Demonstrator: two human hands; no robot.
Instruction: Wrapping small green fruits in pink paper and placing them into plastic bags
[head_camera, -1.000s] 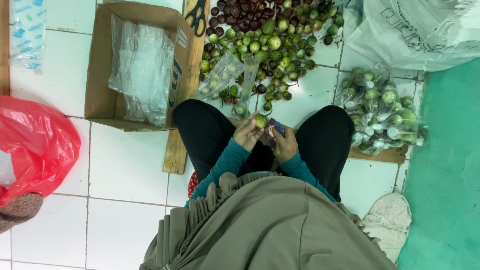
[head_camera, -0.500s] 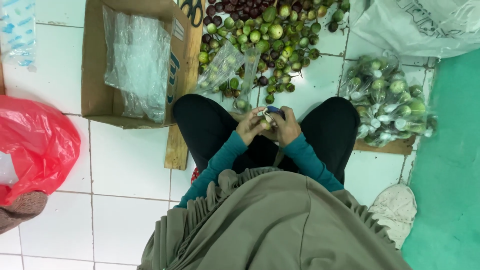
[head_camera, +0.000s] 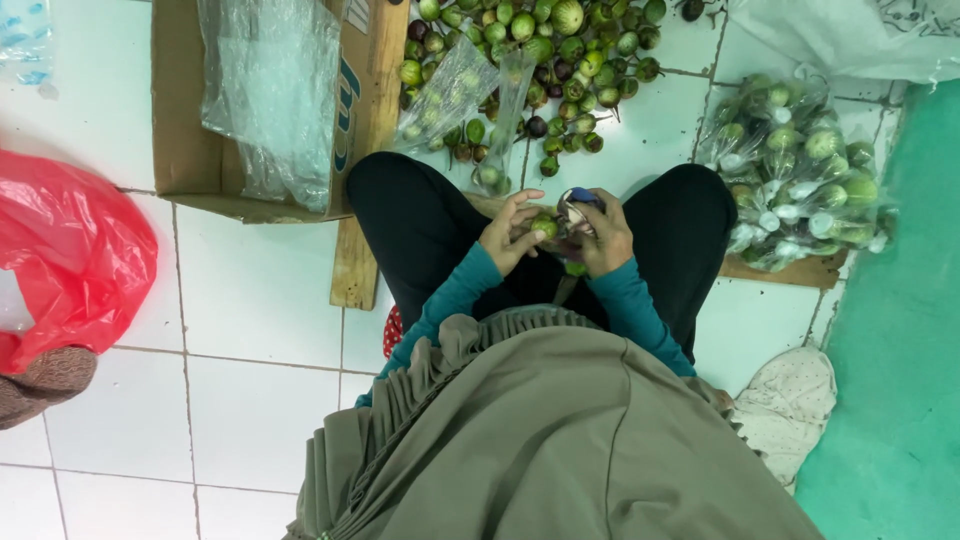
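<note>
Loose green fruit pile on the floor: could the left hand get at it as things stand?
Probably yes: the pile lies just beyond the knees, nothing between, but the left hand already holds a green fruit.

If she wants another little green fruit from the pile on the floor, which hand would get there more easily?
Probably the left hand: it holds only a small green fruit, and the loose pile lies ahead on its side. The right hand is wrapped around a blue-handled tool.
</note>
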